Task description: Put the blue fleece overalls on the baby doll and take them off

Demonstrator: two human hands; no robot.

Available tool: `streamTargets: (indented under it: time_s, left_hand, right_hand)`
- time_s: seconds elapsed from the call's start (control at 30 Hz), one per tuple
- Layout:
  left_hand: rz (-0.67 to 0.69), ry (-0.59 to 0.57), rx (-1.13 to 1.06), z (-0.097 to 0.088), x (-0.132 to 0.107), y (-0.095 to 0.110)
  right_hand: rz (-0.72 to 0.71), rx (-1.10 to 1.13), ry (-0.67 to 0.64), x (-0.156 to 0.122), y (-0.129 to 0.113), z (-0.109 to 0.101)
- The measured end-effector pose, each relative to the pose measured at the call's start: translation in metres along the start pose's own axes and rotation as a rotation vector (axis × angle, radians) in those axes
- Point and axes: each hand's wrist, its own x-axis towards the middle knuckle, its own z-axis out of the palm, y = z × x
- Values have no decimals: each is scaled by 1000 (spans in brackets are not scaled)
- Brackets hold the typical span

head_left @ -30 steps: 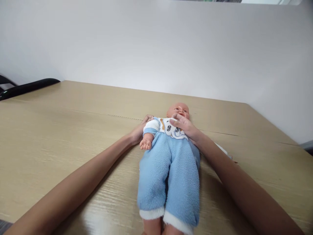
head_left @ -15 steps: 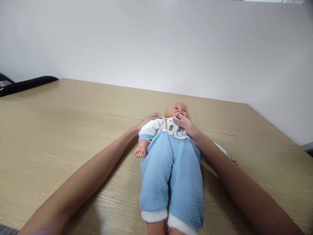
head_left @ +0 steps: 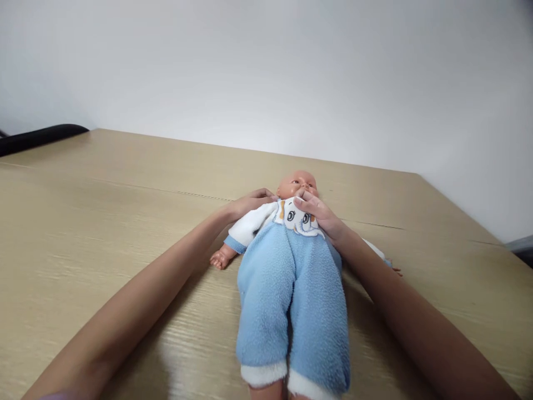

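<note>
A baby doll (head_left: 295,184) lies on its back on the table, legs toward me, dressed in a fleecy blue and white romper (head_left: 266,289) with an elephant face on the chest. At the doll's neck and shoulder on the left, my left hand (head_left: 255,202) is closed with its fingertips at the collar edge. My right hand (head_left: 320,214) lies over the upper chest just under the chin, thumb and fingers pinched on the collar. The doll's arm (head_left: 224,257) on the left is spread on the table; my right forearm partly hides the other arm.
The wooden table (head_left: 125,178) has a thin seam running across it and meets a pale wall (head_left: 266,78) at the back. A black chair part (head_left: 45,138) shows at the far left edge. Another dark object (head_left: 522,247) sits at the right edge.
The doll's arm on the left has swung outward, away from its body. My left hand has shifted slightly left; my right hand stays at the collar. The view has moved a little.
</note>
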Motion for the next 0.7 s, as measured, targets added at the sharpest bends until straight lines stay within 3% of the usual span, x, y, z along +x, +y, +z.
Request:
streamTargets:
  time_s: [0.13, 0.37, 0.57, 0.63, 0.7]
  left_hand:
    - [-33, -100, 240, -17, -9, 21]
    - [16, -166, 386, -26, -20, 22]
    - [90, -195, 506, -26, -17, 29]
    - [183, -168, 656, -18, -21, 36]
    - [343, -66, 855, 0, -28, 44]
  right_hand:
    - [-26, -151, 21, -3, -10, 3]
    - [-223, -1100, 310, -28, -32, 0]
    - [-233, -1333, 325, -81, -13, -58]
    - [-297, -1403, 366, -106, -1, -81]
    - [-361, -1456, 416, -133, 10, -98]
